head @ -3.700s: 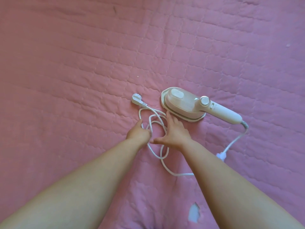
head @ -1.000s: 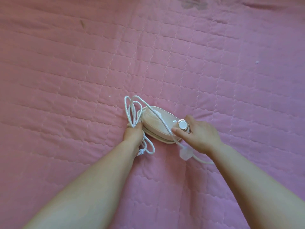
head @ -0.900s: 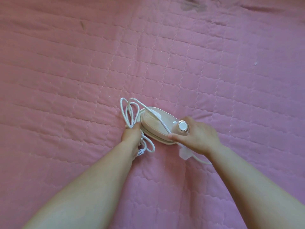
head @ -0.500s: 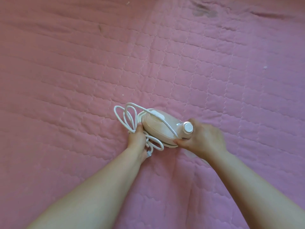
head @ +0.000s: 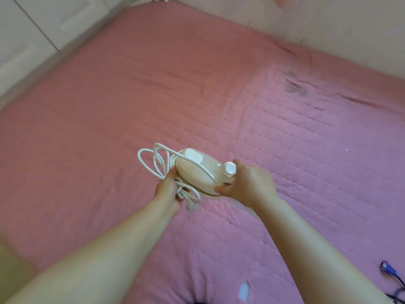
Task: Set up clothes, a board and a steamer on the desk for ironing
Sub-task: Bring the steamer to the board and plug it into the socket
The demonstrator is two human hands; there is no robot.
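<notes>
A small white and beige steamer (head: 197, 170) with a round knob (head: 230, 169) is held above the pink quilted bed (head: 285, 132). My right hand (head: 249, 183) grips its handle end, which the hand hides. Its white cord (head: 157, 163) is gathered in loops at the steamer's left side, and one strand crosses over the body. My left hand (head: 168, 191) is closed on the bundled loops, with the plug end hanging just below it. No clothes or board are in view.
The bed reaches white cupboard doors (head: 32, 25) at the upper left and a pale wall (head: 328, 23) along the top right. A dark cable with a blue plug (head: 390, 270) lies at the lower right. A small tear (head: 244, 290) shows in the quilt.
Both hands have lifted the steamer and its gathered cord off the quilt. The view has pulled back and up, so the bed's far edges, cupboard and wall now show.
</notes>
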